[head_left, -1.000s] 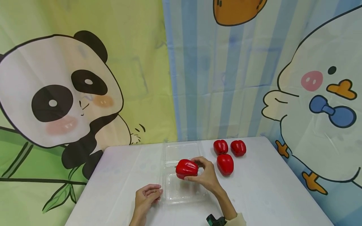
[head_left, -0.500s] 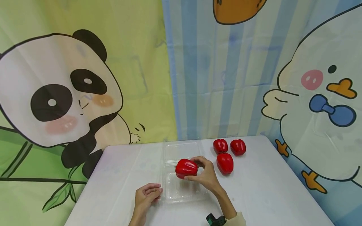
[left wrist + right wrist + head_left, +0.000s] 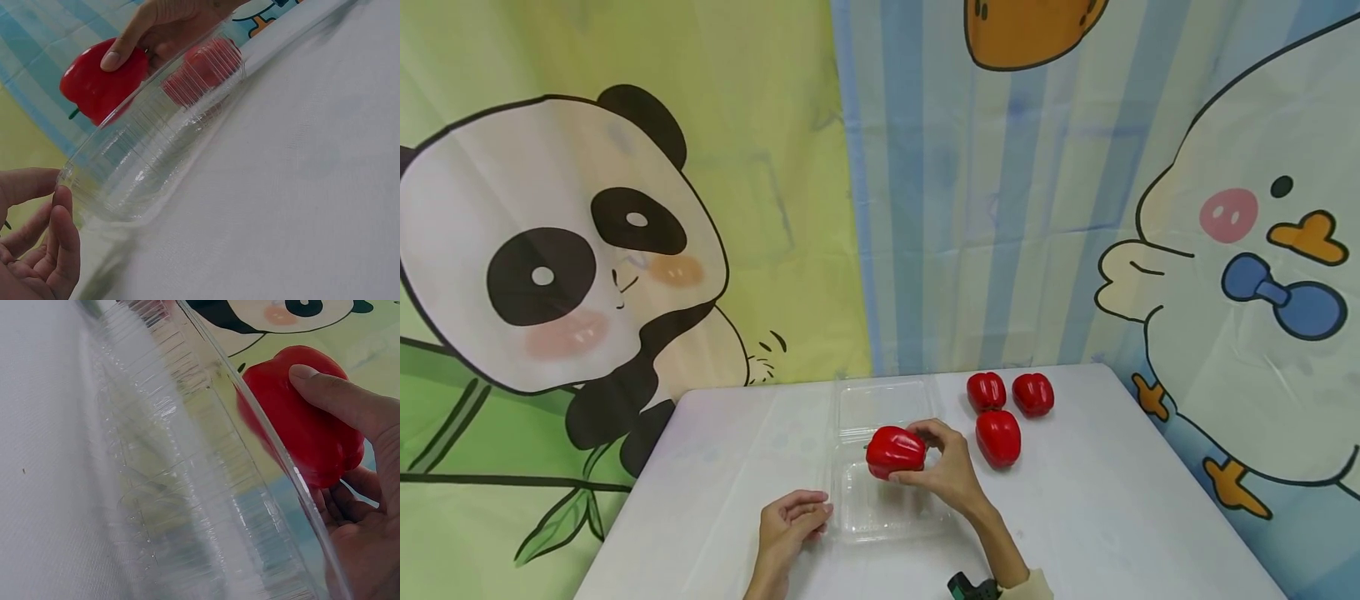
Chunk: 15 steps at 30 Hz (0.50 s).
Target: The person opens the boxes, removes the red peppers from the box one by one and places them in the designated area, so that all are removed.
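A red bell pepper [image 3: 895, 452] is gripped in my right hand [image 3: 951, 471], thumb on the near side and fingers behind. It is held on its side over the near half of a clear plastic clamshell container [image 3: 887, 527], its green stem pointing left. The right wrist view shows the pepper [image 3: 300, 419] above the container's rim [image 3: 269, 431], partly seen through the clear wall. My left hand [image 3: 792, 527] is at the container's left edge. In the left wrist view, the thumb and a finger of that hand [image 3: 40, 231] pinch the rim.
Three more red peppers stand together at the back right of the white table [image 3: 1097, 508]: a near one [image 3: 998, 438], a back left one [image 3: 986, 391] and a back right one [image 3: 1033, 394]. The container's lid [image 3: 883, 404] lies opened toward the cartoon-printed curtain [image 3: 925, 208].
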Motion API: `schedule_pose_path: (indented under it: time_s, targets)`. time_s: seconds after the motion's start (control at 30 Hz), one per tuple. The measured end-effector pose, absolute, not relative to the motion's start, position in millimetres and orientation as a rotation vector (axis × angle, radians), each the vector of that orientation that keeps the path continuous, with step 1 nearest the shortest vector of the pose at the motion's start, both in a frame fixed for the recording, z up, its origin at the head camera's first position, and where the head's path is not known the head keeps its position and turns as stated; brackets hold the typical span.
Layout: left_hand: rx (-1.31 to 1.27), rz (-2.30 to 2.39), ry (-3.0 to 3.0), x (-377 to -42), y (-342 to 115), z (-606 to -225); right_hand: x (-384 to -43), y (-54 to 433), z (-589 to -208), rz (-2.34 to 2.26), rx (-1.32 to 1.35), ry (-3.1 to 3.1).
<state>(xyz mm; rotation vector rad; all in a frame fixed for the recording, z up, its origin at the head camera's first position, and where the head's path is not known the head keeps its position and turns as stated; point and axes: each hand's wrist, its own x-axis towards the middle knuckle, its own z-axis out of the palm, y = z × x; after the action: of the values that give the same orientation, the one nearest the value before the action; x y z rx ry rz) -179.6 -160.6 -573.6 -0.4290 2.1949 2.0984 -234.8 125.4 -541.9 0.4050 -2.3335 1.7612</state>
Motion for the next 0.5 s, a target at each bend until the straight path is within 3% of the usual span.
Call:
schedule_pose_path:
  time_s: [0.5]
  targets:
    - [-0.416,2.132,2.185,-177.9,-158.7,-571.7,-235.2,129.5,-539.5,1.729,0.417,-2.321]
